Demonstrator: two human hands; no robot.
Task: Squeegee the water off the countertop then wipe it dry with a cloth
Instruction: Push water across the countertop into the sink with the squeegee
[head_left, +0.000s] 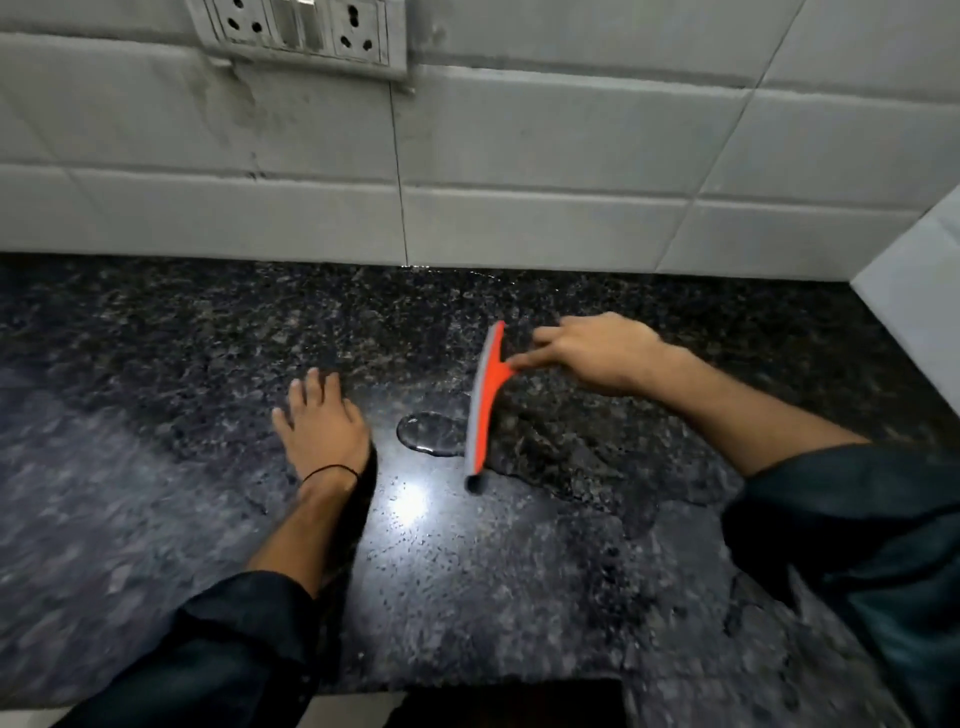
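An orange squeegee (485, 400) with a grey rubber blade stands on the dark speckled granite countertop (182, 364), blade running from far to near. My right hand (597, 353) holds its handle from the right side. Just left of the blade lies a small puddle of water (431, 434), and a wet film spreads to the blade's right and near side. My left hand (322, 421) rests flat on the counter, fingers spread, left of the puddle, holding nothing. No cloth is in view.
A white tiled wall (519, 156) backs the counter, with a socket panel (296, 31) at the top left. A white side wall (924, 291) closes the right end. The counter's front edge (493, 686) is near my body.
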